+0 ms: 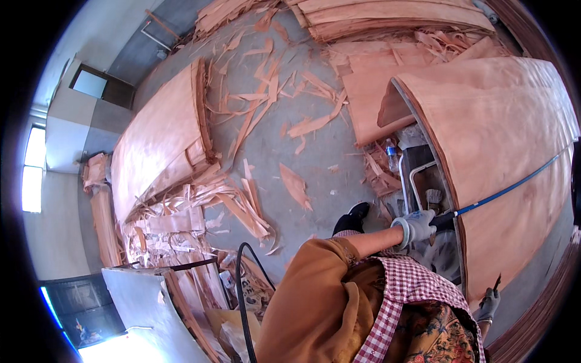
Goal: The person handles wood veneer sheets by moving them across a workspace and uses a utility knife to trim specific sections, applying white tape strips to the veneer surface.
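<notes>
My left hand (pixel 416 227), in a grey glove, grips the black handle (pixel 445 221) of a long blue rod (pixel 508 186) that lies across a large, slightly wavy veneer sheet (pixel 496 133) on a stack at the right. At the lower right, my gloved right hand (pixel 489 305) holds a thin dark tool (pixel 497 283) upright beside the sheet's near edge. Under the stack's left edge are white metal bars (pixel 413 184) and a plastic bottle (pixel 391 156).
Another veneer stack (pixel 154 139) stands at the left, with more piles (pixel 393 15) at the back. Torn strips (pixel 293 187) litter the grey floor (pixel 302 236). A black cable or hose (pixel 254 254) loops beside a pale board (pixel 139 308) at the lower left.
</notes>
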